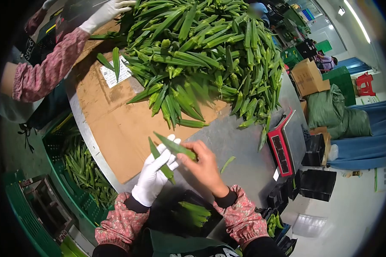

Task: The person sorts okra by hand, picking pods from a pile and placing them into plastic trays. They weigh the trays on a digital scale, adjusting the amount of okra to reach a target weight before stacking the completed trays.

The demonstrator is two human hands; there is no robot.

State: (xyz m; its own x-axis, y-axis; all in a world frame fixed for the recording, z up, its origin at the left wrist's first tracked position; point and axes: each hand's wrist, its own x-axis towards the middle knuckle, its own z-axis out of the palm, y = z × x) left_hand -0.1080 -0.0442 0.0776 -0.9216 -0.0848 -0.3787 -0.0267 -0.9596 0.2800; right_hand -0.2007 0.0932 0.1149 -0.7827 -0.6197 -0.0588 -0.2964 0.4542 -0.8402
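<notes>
My left hand (152,174), in a white glove, is closed on an okra pod (161,160) that lies slanting across its fingers. Bare, my right hand (204,165) pinches a second okra pod (174,146) by its thick end, just beside the left fingers. Beyond both hands a large heap of okra (193,55) covers the far part of the table, with a few pods on the brown cardboard (120,145). Below my hands, near my body, a black tray (180,231) holds several okra pods (195,213).
A co-worker's gloved hand (107,15) reaches to the heap's far left. Red-framed scales (282,147) stand on the right side of the metal table (240,145). At the left is a green crate (55,165) of okra. Cartons (309,77) and green sacks (334,113) are at the right.
</notes>
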